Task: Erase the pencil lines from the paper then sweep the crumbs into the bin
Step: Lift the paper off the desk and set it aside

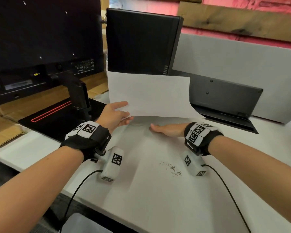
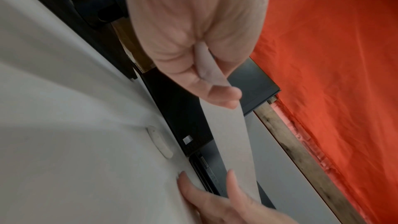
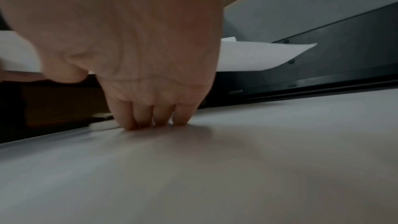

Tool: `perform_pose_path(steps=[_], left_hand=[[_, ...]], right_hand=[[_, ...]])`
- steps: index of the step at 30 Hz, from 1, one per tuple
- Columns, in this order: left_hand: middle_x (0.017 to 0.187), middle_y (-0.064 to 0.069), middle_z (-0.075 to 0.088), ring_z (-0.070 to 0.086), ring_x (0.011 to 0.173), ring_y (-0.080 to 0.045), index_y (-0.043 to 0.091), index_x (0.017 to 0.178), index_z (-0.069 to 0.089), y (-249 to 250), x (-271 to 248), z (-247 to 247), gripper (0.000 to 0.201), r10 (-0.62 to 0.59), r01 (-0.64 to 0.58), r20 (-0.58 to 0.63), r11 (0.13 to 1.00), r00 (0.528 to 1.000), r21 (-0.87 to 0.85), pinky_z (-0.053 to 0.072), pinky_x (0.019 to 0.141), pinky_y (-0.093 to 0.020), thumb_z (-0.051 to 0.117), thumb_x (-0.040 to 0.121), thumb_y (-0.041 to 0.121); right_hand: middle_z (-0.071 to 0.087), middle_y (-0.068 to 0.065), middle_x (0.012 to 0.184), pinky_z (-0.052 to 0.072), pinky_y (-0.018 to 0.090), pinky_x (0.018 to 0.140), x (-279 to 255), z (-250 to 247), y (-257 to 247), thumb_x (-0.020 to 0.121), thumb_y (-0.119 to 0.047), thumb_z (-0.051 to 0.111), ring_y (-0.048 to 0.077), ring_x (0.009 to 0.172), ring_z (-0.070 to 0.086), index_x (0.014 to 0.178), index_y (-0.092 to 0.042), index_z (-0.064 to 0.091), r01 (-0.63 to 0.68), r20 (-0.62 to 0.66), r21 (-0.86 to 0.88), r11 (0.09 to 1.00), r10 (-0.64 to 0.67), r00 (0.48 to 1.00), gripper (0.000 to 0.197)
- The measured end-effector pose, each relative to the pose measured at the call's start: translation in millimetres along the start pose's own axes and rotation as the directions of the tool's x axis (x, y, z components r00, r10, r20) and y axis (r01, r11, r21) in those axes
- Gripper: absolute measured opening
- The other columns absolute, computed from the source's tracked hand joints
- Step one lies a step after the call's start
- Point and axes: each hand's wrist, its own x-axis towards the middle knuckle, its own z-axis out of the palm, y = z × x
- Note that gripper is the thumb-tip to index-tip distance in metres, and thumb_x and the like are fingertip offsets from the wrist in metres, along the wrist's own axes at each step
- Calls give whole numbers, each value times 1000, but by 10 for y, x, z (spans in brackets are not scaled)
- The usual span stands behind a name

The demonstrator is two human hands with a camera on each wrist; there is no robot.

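My left hand [image 1: 124, 111] pinches the near left corner of the white paper [image 1: 149, 95] between thumb and fingers and holds the sheet tilted up off the white desk [image 1: 158, 207]. In the left wrist view the paper [image 2: 228, 125] runs out from that pinch. My right hand [image 1: 156, 127] stands on its edge on the desk under the sheet, with its straight fingers [image 3: 155, 120] touching the surface. A flat white eraser [image 2: 160, 142] lies just beyond them. Dark eraser crumbs [image 1: 171, 169] are scattered on the desk nearer me, between my wrists.
A pale container [image 1: 84, 222] sits below the desk's near edge. A monitor on its black stand [image 1: 79, 95] is at the left, a black computer case [image 1: 141, 41] behind the paper, and a black open cable tray [image 1: 225, 101] at the back right.
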Motion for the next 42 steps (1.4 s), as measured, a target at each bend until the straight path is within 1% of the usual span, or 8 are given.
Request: perform_pose_path(steps=[3, 9, 12, 21, 29, 34, 38, 42], left_hand=[[88, -10, 58, 64, 49, -9, 2, 135, 45, 13, 29, 8, 46, 2, -2, -2, 1000, 1000, -6, 50, 47, -14, 48, 91, -11], [88, -11, 58, 64, 47, -7, 2, 135, 44, 6, 47, 7, 46, 0, 0, 10, 1000, 1000, -17, 52, 48, -15, 48, 91, -11], [88, -10, 58, 64, 55, -11, 2, 136, 44, 14, 38, -1, 47, 3, -3, 12, 1000, 1000, -13, 52, 48, -15, 48, 91, -11], [89, -9, 58, 61, 70, -18, 2, 136, 43, 59, 5, -68, 46, 8, -8, 3, 1000, 1000, -16, 52, 48, -14, 47, 92, -11], [92, -8, 58, 64, 66, -16, 3, 135, 44, 18, 81, -165, 46, 8, -8, 0, 1000, 1000, -22, 52, 50, -14, 48, 92, -10], [91, -9, 58, 65, 51, -9, 2, 135, 44, -7, 76, -213, 45, 3, -3, -11, 1000, 1000, -27, 51, 48, -14, 47, 92, -11], [110, -18, 56, 62, 68, -18, 3, 136, 43, -20, 56, -243, 47, -1, 1, -22, 1000, 1000, -12, 51, 47, -14, 48, 91, -11], [114, -20, 54, 64, 60, -14, 2, 135, 44, -43, 76, -291, 46, 9, -10, -30, 1000, 1000, -21, 50, 47, -15, 48, 91, -11]], right_hand=[[16, -11, 156, 4, 27, 118, -52, 123, -27, 88, -67, 18, 4, 142, 15, 148, -25, 22, 60, 123, 29, 998, -63, 990, 73], [35, -25, 144, 13, 9, 107, -576, 271, 70, 97, -51, 6, -11, 132, 28, 139, -29, 43, 121, 337, 78, 990, -141, 931, 60], [48, -14, 139, 25, 9, 105, -591, 105, 50, 96, -52, 10, -2, 129, 41, 132, -22, 53, 133, 196, 173, 976, -167, 966, 64], [30, -10, 151, 6, 29, 118, 108, 42, -269, 95, -57, 12, 10, 141, 24, 143, -23, 37, 123, 105, -72, 990, -115, 988, 63], [49, -25, 135, 13, 19, 114, -420, 209, -71, 96, -54, 10, -12, 129, 35, 126, -25, 58, 196, 350, 56, 979, -203, 914, 64], [49, -13, 139, 19, 24, 116, -298, 71, -208, 95, -55, 16, 1, 130, 41, 128, -24, 57, 198, 128, 124, 972, -213, 969, 61], [38, -7, 147, 15, 14, 104, 49, 62, -457, 100, -45, 16, 8, 137, 32, 140, -17, 42, 203, 109, -35, 979, -198, 974, 55], [35, -8, 149, 12, 9, 104, 106, 120, -456, 102, -40, 16, 4, 138, 27, 139, -13, 43, 217, 179, -13, 976, -211, 961, 53]])
